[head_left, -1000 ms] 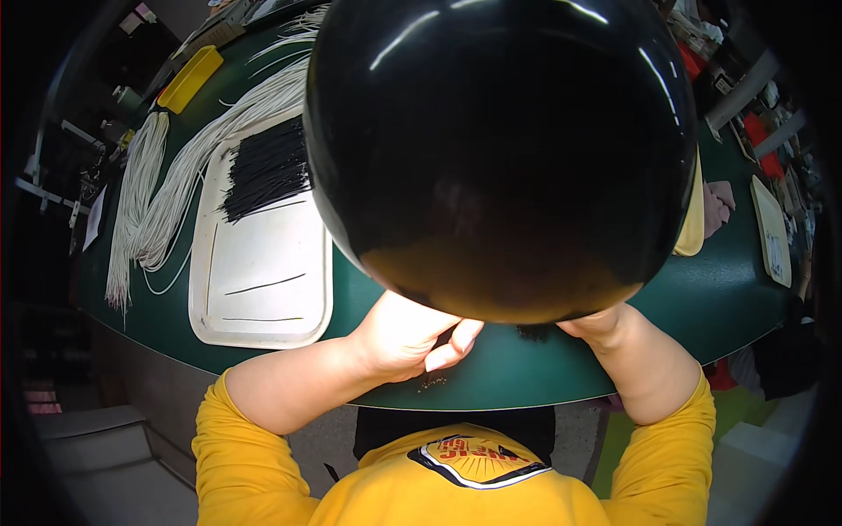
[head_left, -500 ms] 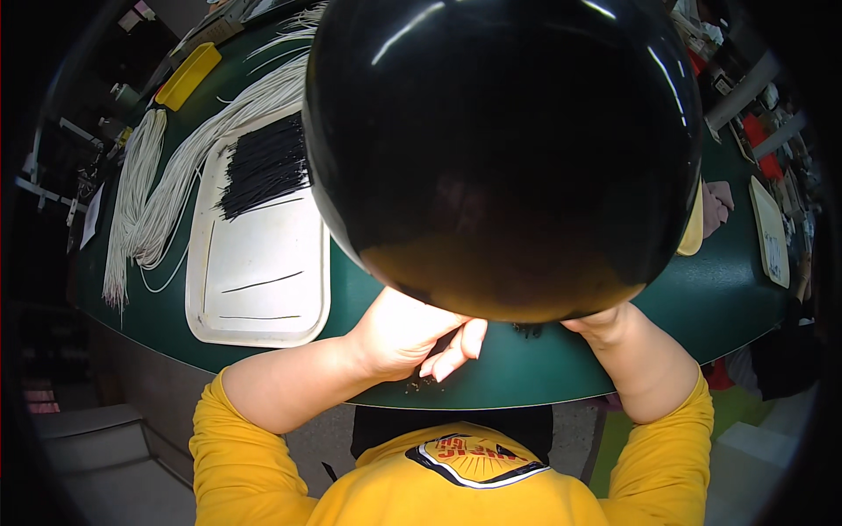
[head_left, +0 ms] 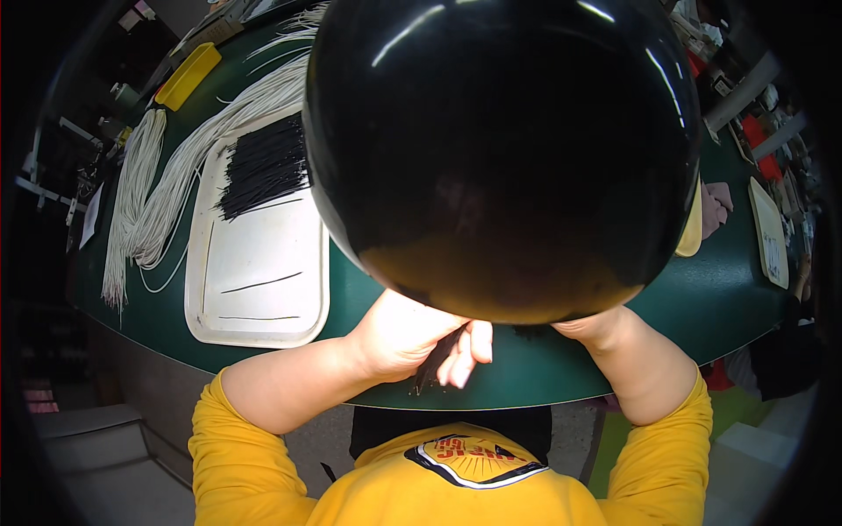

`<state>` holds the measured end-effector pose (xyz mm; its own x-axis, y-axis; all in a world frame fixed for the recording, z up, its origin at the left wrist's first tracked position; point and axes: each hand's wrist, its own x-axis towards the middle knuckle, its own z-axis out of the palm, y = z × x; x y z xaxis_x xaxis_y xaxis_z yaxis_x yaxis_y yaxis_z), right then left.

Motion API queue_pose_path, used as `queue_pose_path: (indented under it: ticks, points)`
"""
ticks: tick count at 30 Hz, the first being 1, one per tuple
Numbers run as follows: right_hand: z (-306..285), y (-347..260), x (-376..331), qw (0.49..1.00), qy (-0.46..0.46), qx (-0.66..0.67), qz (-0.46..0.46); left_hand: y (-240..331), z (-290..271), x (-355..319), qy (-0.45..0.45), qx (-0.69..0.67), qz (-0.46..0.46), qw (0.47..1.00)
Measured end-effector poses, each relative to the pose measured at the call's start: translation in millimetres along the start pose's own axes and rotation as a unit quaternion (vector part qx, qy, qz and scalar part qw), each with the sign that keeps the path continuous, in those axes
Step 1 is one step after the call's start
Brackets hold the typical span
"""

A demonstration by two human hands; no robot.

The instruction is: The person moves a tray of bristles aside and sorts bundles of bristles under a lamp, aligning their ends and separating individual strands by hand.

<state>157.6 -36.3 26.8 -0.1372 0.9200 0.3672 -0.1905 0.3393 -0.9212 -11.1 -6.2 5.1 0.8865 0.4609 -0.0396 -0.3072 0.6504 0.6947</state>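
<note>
A large glossy black dome [head_left: 500, 158], like a lamp shade, hides most of the space over my hands. Just below its lower rim, my left hand [head_left: 399, 337] is closed around a bundle of thin black strands [head_left: 437, 361]; their ends poke out between thumb and fingers toward the table edge. Only the wrist and heel of my right hand [head_left: 595, 328] show under the dome's right side, so its fingers are hidden. Left of my hands lies a white tray [head_left: 254, 272] with a pile of similar black strands [head_left: 267, 167] at its far end and a few loose ones nearer me.
Long bundles of white wires [head_left: 180, 206] curve along the left of the green table [head_left: 719, 294]. A yellow bin [head_left: 189, 77] stands at the far left. To the right are a yellowish tray edge [head_left: 691, 230], a mauve cloth [head_left: 717, 206] and a pale tray [head_left: 770, 232].
More of the black strands now show below my left hand, whose fingers have shifted slightly right. My right hand has moved a little left under the dome.
</note>
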Motion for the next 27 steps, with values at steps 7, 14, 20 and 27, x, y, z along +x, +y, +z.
queue_pose_path:
  ticks: [7, 14, 20, 27]
  points:
    - [-4, 15, -9, 0.964, 0.072, 0.209, 0.145, 2, 7, 2, 0.052, 0.113, 0.007, 0.992]
    - [-3, 0, 5, 0.957, 0.019, 0.124, 0.262, 10, 8, -2, 0.032, 0.065, -0.096, 0.993]
    - [-1, -3, 3, 0.985, 0.030, 0.036, 0.168, 3, 10, 5, 0.095, 0.138, -0.055, 0.984]
    - [2, -1, 1, 0.997, 0.036, 0.012, 0.062, 7, 8, 3, 0.041, -0.042, -0.054, 0.997]
